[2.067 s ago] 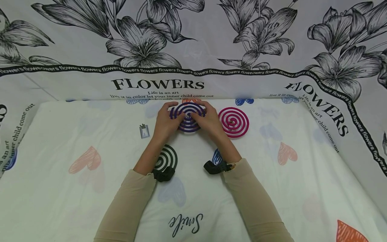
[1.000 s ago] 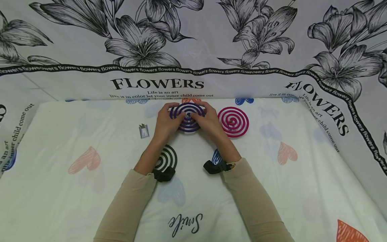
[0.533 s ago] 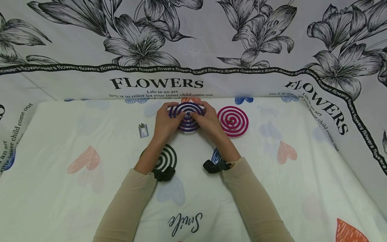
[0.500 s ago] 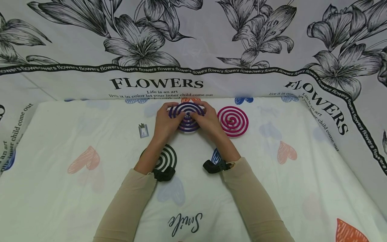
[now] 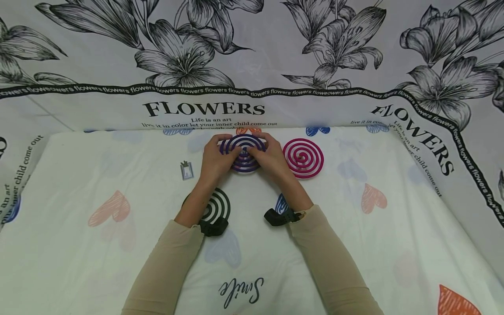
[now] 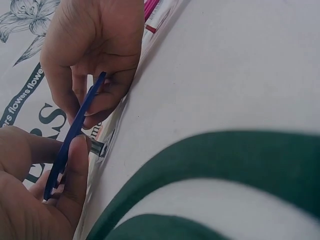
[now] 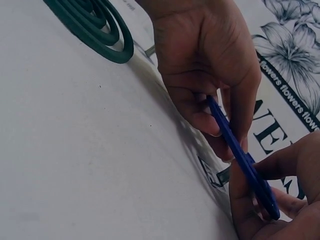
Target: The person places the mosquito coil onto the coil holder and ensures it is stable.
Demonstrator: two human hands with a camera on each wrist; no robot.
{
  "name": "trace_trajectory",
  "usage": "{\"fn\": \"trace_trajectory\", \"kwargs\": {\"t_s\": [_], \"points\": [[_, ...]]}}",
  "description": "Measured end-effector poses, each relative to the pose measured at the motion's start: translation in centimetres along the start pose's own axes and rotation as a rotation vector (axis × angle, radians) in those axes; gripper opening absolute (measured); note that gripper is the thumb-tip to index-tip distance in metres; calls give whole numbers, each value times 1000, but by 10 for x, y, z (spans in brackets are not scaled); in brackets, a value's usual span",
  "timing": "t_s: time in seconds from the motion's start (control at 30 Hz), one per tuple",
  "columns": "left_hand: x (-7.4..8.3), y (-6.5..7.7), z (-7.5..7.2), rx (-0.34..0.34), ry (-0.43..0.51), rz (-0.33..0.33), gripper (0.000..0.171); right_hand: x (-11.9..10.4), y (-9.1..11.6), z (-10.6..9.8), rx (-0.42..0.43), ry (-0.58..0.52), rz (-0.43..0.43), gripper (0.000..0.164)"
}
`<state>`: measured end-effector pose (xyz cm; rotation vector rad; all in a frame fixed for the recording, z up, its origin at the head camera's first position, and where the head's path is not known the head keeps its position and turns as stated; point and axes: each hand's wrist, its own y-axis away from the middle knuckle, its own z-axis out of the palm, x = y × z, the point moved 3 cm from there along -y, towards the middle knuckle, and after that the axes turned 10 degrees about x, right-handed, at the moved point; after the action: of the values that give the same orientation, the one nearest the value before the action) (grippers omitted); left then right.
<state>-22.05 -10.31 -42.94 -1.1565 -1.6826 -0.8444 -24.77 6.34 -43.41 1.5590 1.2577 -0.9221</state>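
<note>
A dark blue mosquito coil (image 6: 80, 117) is held by both hands near the far side of the cloth. My left hand (image 5: 215, 158) grips its left side, and my right hand (image 5: 274, 158) its right. Both thumbs press over the coil's middle, while the other fingers curl round the rim and underneath. Seen from the wrists, the coil is edge-on and tilted. A small metal stand (image 7: 223, 176) shows close below it, partly hidden by fingers. A green mosquito coil (image 5: 229, 205) lies under my left wrist, partly covered by it.
To the right of my right hand lies a pink mosquito coil (image 5: 303, 176). A small metal stand (image 5: 187, 171) lies left of my left hand. The white cloth (image 5: 149, 245) has printed hearts, and a flower-printed sheet (image 5: 271, 65) rises behind its far edge.
Both hands keep their grip on the blue coil in nearly the same place. The coil's tilt shifts very slightly; the other coils and the loose stand stay put.
</note>
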Motion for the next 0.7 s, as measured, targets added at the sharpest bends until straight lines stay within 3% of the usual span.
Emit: {"fn": "trace_trajectory", "kwargs": {"t_s": [0.7], "points": [[0, 0, -1, -30, -31, -3, 52, -1, 1, 0, 31, -7, 0, 55]]}}
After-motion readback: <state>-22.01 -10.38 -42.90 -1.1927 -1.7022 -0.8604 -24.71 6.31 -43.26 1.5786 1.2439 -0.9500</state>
